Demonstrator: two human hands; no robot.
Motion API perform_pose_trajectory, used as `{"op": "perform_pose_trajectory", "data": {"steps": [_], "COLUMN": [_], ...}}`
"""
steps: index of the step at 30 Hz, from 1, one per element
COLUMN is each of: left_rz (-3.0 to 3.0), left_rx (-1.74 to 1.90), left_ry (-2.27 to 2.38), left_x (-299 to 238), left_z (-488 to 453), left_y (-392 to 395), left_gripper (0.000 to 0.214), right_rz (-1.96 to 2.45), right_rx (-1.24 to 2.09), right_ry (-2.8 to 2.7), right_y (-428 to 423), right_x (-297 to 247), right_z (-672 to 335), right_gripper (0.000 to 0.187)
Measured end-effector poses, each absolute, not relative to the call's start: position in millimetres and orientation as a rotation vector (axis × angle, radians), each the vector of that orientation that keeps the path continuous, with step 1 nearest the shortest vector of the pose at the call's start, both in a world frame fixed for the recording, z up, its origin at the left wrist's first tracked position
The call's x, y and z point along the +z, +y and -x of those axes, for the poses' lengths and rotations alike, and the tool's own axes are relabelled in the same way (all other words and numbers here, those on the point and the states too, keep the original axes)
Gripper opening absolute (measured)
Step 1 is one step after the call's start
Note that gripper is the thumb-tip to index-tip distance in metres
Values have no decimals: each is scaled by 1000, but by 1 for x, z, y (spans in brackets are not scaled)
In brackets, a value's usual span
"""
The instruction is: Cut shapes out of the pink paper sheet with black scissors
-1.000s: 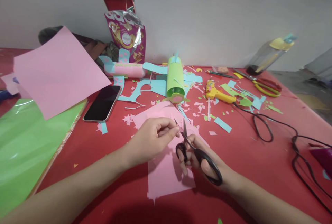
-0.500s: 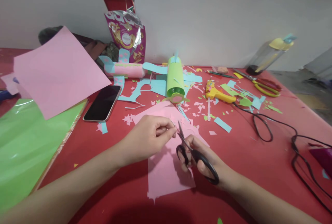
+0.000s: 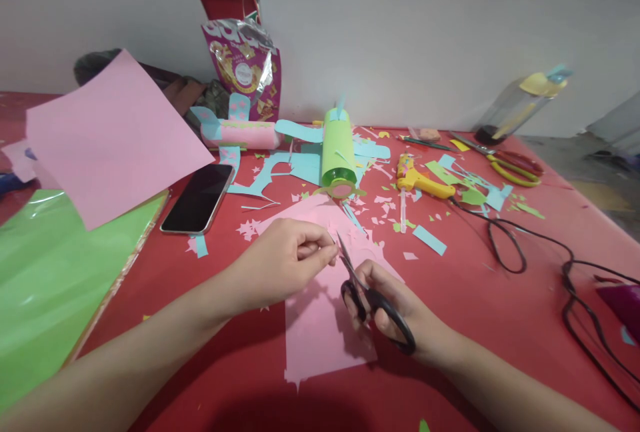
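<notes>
My right hand (image 3: 395, 302) is wrapped round the black-handled scissors (image 3: 370, 295), whose blades point up and left and are closed at the tip. My left hand (image 3: 285, 262) pinches a tiny scrap of pink paper against the blade tips; the scrap is too small to see clearly. Both hands hover over a cut-up pink paper sheet (image 3: 320, 332) lying on the red table (image 3: 475, 299). Pink star-shaped offcuts (image 3: 249, 227) lie just left of that sheet.
A black phone (image 3: 197, 199), a large pink sheet (image 3: 107, 139) and green sheets (image 3: 55, 272) lie left. A green paper-covered tube (image 3: 337, 149), a pink tube (image 3: 245, 134) and a snack bag (image 3: 247, 65) stand behind. A yellow glue gun (image 3: 417, 179) with black cord (image 3: 565, 272), red-yellow scissors (image 3: 510, 165) and a bottle (image 3: 523, 102) lie right.
The scissor blades have gone from apart to closed. Both hands have drifted slightly up and left over the pink sheet.
</notes>
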State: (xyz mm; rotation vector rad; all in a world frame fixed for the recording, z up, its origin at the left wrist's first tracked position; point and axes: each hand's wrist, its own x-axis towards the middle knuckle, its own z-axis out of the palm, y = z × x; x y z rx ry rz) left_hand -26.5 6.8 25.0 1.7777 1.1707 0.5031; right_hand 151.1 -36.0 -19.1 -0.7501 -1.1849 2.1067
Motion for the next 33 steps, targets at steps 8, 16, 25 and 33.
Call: {"op": "perform_pose_trajectory", "data": {"steps": [8, 16, 25, 33], "left_rz": [-1732, -1674, -1662, -1649], "left_rx": [472, 447, 473, 518], "left_ry": [1169, 1155, 1152, 1188], "left_x": [24, 24, 21, 22], "left_z": [27, 25, 26, 22], "left_y": [8, 7, 8, 5], "left_gripper": [22, 21, 21, 23], "right_rz": [743, 710, 734, 730], "right_rx": [2093, 2098, 2121, 2078], "right_ry": [-1205, -1217, -1197, -1170], "right_y": [-36, -36, -36, -38], "right_x": [-19, -18, -19, -25], "right_z": [-152, -151, -151, -149], "right_gripper": [42, 42, 42, 41]}}
